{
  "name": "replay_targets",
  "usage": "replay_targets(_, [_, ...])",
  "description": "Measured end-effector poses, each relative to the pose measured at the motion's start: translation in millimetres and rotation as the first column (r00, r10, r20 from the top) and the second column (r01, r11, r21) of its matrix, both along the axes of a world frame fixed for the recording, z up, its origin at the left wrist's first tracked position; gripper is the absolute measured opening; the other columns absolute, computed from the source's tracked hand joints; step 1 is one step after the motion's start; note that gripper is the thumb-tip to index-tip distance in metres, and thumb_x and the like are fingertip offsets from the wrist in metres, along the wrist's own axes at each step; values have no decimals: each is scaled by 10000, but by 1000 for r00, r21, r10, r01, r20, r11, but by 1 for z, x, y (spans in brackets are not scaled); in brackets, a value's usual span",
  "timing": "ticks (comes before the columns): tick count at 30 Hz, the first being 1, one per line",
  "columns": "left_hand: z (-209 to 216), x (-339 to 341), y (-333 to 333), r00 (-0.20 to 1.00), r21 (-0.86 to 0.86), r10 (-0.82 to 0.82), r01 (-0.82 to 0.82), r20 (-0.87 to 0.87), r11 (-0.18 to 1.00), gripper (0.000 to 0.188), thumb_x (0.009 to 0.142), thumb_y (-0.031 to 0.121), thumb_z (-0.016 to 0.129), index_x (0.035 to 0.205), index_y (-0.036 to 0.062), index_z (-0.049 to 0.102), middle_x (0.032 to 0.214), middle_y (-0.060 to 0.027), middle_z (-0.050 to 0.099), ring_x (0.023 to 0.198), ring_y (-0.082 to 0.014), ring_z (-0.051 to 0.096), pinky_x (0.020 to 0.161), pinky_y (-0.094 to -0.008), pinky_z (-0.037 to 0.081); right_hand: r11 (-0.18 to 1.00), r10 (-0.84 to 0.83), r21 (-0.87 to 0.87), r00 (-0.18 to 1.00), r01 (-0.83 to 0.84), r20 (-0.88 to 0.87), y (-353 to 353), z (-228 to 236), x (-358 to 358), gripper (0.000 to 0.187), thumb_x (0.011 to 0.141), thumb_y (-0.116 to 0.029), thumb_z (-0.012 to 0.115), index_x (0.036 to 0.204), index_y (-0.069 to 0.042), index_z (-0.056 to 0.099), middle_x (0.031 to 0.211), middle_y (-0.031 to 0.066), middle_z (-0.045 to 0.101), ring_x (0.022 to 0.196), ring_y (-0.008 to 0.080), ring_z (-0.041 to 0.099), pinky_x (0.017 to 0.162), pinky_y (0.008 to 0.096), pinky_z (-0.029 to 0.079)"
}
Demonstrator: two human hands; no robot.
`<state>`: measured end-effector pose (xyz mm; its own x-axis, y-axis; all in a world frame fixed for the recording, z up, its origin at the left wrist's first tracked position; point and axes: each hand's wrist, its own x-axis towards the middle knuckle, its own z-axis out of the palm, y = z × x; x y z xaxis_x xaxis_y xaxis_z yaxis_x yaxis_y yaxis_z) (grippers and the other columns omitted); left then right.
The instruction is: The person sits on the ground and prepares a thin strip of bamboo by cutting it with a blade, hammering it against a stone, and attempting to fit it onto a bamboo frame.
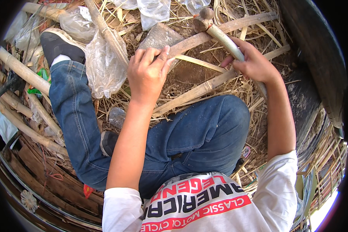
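My left hand (147,73) is closed on the near end of a split bamboo strip (243,24), fingers pinching it over a flat grey stone block (160,36). The strip slants away to the upper right. My right hand (256,63) wraps round the pale handle of a hammer (225,41). The hammer's brownish head points up and away, and its handle crosses in front of the strip. Whether the hammer touches the strip I cannot tell. A second bamboo piece (205,88) lies slantwise on the ground between my knee and my hands.
Straw and bamboo splinters cover the dirt. Crumpled clear plastic bags (105,63) lie by my shoe (62,44). Several bamboo poles (25,73) are on the left, near wooden slats (46,170). A large dark curved object (317,50) stands at the right.
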<state>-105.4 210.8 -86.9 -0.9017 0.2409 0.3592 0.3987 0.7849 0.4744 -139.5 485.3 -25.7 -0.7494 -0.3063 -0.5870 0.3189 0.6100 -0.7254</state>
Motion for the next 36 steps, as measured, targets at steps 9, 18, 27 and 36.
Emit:
replay_targets(9, [-3,3,-3,1000,1,-29,29,-5,1000,348,672,81,796,1012,61,727,813,-29,593,770,-224,549,678,-353,474,988,-54,122,961,90,-273,-15,1,20,345,880,-202,658,1107,30,541,816,133,617,743,184,572,667,345,465])
replay_targets(18, [2,2,-2,999,-60,-48,49,20,997,340,687,84,783,1019,52,717,814,-39,588,772,-232,557,675,-361,473,960,-278,-85,927,265,-253,-27,27,20,385,925,-346,619,1041,15,553,725,24,524,664,95,487,564,269,409])
replay_targets(27, [1,1,-5,997,-62,-64,62,-38,996,319,705,111,772,1012,53,707,829,-36,596,791,-219,565,676,-357,477,987,-156,4,957,161,-243,-63,59,57,295,962,-270,573,1006,18,528,648,165,572,597,249,601,566,363,450])
replay_targets(36, [4,4,-10,996,-90,-86,85,2,992,178,738,144,744,880,58,680,886,-27,581,864,-231,565,721,-380,460,989,-137,9,944,147,-299,-93,65,74,251,952,-213,578,1028,13,498,682,223,590,652,381,645,566,403,461])
